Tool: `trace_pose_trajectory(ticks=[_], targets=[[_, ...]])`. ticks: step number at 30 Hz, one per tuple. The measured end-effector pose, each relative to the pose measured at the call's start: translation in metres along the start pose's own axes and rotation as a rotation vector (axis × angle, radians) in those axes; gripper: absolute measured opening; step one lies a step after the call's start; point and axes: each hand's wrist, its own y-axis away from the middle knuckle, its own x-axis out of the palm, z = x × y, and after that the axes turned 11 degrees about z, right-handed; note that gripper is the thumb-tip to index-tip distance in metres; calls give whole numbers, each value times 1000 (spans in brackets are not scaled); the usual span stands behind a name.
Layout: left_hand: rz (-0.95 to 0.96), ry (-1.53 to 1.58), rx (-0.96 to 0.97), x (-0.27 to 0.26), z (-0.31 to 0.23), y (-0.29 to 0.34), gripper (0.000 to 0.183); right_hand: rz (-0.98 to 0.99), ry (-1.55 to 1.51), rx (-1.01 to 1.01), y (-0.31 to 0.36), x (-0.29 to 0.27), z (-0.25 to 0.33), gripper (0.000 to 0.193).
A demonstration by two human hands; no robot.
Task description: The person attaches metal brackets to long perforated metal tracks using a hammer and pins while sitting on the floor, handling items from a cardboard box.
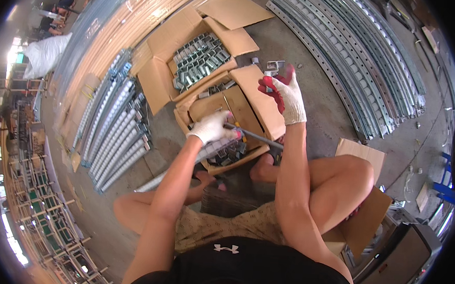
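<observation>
My left hand (211, 127), in a white knitted glove with pink fingertips, is closed around a roller track (202, 153) lying slantwise over the near cardboard box (181, 113). Beside its fingers, a grey bar (259, 137) crosses the box toward the right, and a thin tool with a yellow handle (235, 126) lies partly hidden. Dark metal brackets (233, 157) fill the box's near end. My right hand (287, 98), in a similar glove with a red palm, is raised with thumb and fingers apart and nothing visible between them. Just beyond it are loose metal brackets (275, 67) on the floor.
Behind the near box, an open carton (160, 41) holds many shiny metal brackets. Roller tracks (114, 130) lie stacked at left, and perforated metal rails (342, 55) at right. Long wrapped bars (115, 15) stretch across the far left. A cardboard box (366, 218) stands beside my right leg.
</observation>
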Motion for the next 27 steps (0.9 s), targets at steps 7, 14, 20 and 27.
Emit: trace_pose_trajectory(ticks=[7,14,20,27], targets=[[-298,31,19,76,15,23,69,-112,299,171,52,39,-19,51],[-372,79,131,46,0,101,75,-175,778,141,105,56,-58,51],[-504,82,178,55,11,116,76,-6,1139,0,121,88,-43,39],[-494,9,181,58,9,121,73,97,1211,-107,141,126,-32,32]])
